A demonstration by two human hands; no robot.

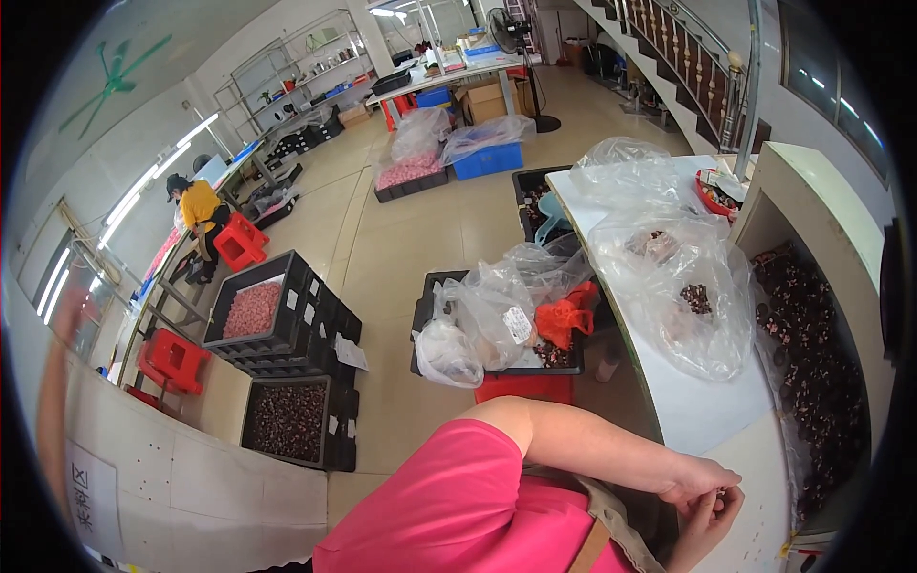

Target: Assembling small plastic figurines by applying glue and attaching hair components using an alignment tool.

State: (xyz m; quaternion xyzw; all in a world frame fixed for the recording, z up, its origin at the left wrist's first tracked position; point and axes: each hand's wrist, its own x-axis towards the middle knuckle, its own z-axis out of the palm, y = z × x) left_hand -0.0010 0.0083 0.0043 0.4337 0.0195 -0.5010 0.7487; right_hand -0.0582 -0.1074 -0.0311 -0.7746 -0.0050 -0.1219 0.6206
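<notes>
My left hand (702,476) and my right hand (712,523) meet over the near end of the white-topped table (726,435), at the lower right. The fingers of both are pinched together around a small dark-and-pale piece (721,494), mostly hidden by the fingertips. Just to the right of them is a bin (812,181) with pale walls, filled with many small dark and pink pieces (807,353). A clear plastic bag (688,315) with a few similar dark pieces lies farther up the table.
A red bowl (716,196) stands at the table's far end. Left of the table, a black crate (425,315) holds plastic bags and a red bag (565,315). Stacked black crates (330,329) stand on the floor. A person in yellow (201,205) works far left near red stools (239,241).
</notes>
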